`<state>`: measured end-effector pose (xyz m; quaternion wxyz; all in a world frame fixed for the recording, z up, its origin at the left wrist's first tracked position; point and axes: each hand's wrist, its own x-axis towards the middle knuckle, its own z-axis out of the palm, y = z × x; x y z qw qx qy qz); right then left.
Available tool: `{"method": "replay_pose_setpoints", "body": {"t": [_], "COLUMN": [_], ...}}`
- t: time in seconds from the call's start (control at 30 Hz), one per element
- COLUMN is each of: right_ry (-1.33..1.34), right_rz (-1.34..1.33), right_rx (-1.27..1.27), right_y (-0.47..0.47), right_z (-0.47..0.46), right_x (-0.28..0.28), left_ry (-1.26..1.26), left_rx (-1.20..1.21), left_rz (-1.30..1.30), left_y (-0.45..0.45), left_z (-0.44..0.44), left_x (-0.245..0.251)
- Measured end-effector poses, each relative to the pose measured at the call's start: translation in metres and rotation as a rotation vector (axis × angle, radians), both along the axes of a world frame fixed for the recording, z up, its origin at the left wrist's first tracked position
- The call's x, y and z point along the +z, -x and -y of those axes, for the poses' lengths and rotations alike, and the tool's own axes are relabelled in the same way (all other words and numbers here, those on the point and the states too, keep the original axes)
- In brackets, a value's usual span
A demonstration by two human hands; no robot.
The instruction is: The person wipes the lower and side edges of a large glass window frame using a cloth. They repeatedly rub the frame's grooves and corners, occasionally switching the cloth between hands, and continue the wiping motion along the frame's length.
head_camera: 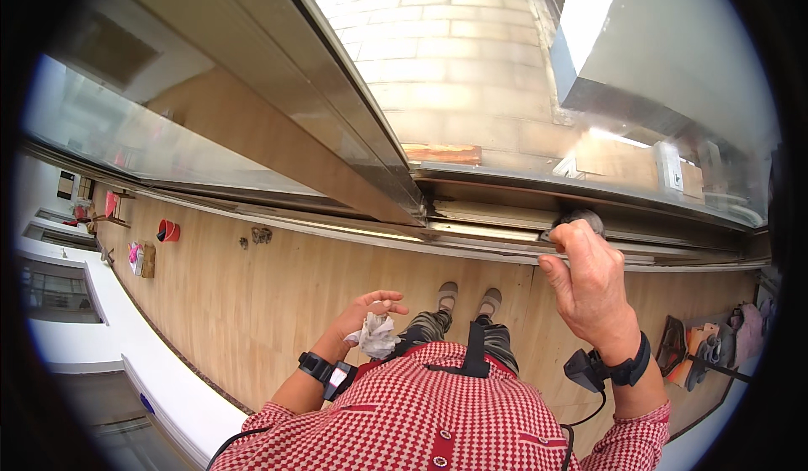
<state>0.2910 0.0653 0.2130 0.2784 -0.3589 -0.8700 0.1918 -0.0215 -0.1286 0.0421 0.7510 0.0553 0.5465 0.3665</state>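
My left hand point(365, 317) is in front of my waist, with a crumpled white tissue or cloth point(379, 337) held against the palm by curled fingers. Out over the window sill, my right hand point(591, 281) grips a dark grey, rounded pad point(588, 218); fingers partly cover it, so its exact kind cannot be told. That pad rests at the metal sliding-window track point(486, 230), beside the raised outer rail. To the left of the track stands the sliding glass panel's metal frame point(379, 174).
Outside lie paving bricks point(454, 60) and a piece of wood point(442, 153). On the wooden floor point(284, 294) to the left are a red bucket point(168, 231), dark crumpled rags point(261, 235) and a small box point(148, 261). Bags and shoes point(707, 351) sit at right.
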Motion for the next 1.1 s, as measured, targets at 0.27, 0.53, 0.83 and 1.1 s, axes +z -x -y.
{"method": "replay_pose_setpoints", "body": {"t": [0.27,0.53,0.83,1.1], "right_ry": [-0.144,-0.178,-0.215,-0.298], "right_rz": [-0.118,0.033,0.216,0.026], "right_rx": [0.190,0.067,-0.504,-0.161], "right_y": [0.051,-0.019,-0.172,-0.071], "right_z": [0.022,0.028,0.018,0.050], "right_x": [-0.015,-0.001,0.025,0.009], "left_ry": [-0.073,-0.103,-0.073,-0.108], "left_rx": [-0.082,-0.110,-0.163,-0.200], "left_rz": [0.023,0.028,0.079,0.047], "left_y": [-0.018,-0.027,-0.023,-0.033], "left_z": [-0.017,-0.020,-0.026,-0.026], "left_x": [-0.004,0.009,0.007,0.003]}}
